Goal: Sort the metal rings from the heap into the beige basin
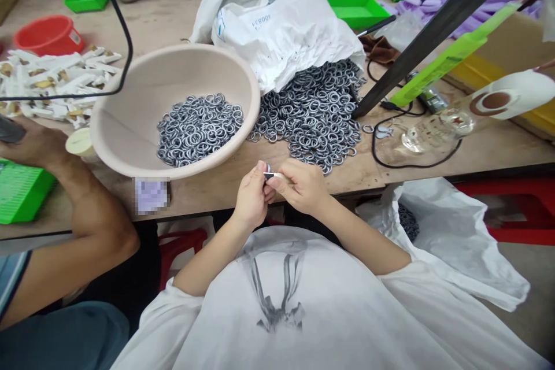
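Note:
My left hand (252, 198) is closed in front of my chest at the table's front edge, pinching a small grey ring (267, 168). Close against it, my right hand (302, 185) grips a small tool (270, 175) with a dark, narrow tip and a pale part by the fingers. That tip meets the ring; most of the tool is hidden in my fist. Just beyond my hands lies a heap of grey rings (318, 113), spilling from a white woven sack (286, 23). A large beige basin (130, 104) to the left holds many more such rings.
A co-worker's arm (87, 196) reaches in at left, near a green tray (26, 193) and white pieces (56, 78). A dark slanted post (416, 46), a cable (411, 166) and a clear bottle (437, 130) stand right. Below hangs an open white bag (451, 231).

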Action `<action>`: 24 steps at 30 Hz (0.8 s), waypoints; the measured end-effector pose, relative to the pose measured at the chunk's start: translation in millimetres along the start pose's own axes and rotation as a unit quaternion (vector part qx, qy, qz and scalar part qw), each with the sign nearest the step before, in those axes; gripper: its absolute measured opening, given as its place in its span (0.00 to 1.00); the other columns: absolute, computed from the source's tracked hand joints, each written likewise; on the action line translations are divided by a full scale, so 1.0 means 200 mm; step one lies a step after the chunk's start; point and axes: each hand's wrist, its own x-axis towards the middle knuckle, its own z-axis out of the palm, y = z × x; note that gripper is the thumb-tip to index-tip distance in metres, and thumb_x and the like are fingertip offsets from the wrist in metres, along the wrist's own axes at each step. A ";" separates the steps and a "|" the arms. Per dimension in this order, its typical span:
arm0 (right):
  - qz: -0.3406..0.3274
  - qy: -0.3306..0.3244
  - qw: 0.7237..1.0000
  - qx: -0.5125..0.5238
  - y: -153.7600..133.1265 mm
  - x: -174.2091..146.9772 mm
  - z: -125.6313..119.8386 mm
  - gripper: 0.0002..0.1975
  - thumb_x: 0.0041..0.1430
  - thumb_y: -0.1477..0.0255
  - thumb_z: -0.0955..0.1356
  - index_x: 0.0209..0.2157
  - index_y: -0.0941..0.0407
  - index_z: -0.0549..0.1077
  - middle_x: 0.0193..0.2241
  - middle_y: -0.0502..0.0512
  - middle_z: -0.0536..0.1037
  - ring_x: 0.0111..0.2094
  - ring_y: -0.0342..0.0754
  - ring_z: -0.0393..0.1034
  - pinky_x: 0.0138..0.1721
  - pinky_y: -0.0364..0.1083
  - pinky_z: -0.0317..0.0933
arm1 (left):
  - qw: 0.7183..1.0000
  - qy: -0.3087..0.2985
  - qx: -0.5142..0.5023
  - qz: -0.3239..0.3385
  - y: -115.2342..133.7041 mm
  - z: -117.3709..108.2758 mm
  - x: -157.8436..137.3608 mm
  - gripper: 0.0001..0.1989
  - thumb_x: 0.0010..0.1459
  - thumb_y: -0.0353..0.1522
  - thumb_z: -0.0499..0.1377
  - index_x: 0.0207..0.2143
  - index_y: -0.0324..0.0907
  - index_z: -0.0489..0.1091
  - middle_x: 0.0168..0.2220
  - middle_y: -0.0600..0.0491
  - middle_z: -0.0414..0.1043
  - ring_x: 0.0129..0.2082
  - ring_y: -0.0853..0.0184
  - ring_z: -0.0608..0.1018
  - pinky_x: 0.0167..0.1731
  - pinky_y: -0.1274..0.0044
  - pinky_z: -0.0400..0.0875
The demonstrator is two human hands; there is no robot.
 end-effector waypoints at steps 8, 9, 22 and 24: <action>0.106 -0.050 0.992 -0.047 0.10 0.05 0.01 0.30 0.68 0.50 0.56 0.20 0.55 0.64 0.18 0.48 0.64 0.22 0.42 0.57 0.27 0.44 0.45 | 0.997 -0.072 0.025 0.010 -0.01 0.00 -0.04 0.27 0.55 0.51 0.64 0.21 0.41 0.58 0.14 0.62 0.51 0.13 0.78 0.54 0.14 0.83 0.53; 0.147 -0.051 0.985 -0.073 0.14 0.08 0.01 0.29 0.69 0.51 0.56 0.21 0.55 0.66 0.18 0.49 0.66 0.23 0.43 0.59 0.27 0.44 0.46 | 0.995 -0.095 0.034 0.011 -0.01 -0.01 -0.05 0.27 0.55 0.50 0.64 0.20 0.41 0.59 0.15 0.62 0.53 0.14 0.78 0.55 0.15 0.82 0.54; 0.159 -0.134 0.928 -0.308 0.28 0.40 0.10 0.13 0.67 0.69 0.63 0.44 0.58 0.77 0.46 0.64 0.77 0.41 0.56 0.75 0.36 0.48 0.59 | 0.998 0.013 0.028 -0.048 0.02 -0.21 0.04 0.17 0.53 0.41 0.67 0.39 0.37 0.74 0.29 0.52 0.76 0.23 0.73 0.76 0.27 0.80 0.75; 0.176 -0.100 0.954 -0.221 0.28 0.36 0.07 0.10 0.64 0.68 0.65 0.39 0.58 0.77 0.42 0.60 0.78 0.40 0.54 0.73 0.37 0.47 0.59 | 0.998 0.039 0.013 -0.057 0.03 -0.22 0.06 0.15 0.55 0.39 0.65 0.38 0.36 0.73 0.31 0.51 0.76 0.25 0.72 0.77 0.28 0.79 0.76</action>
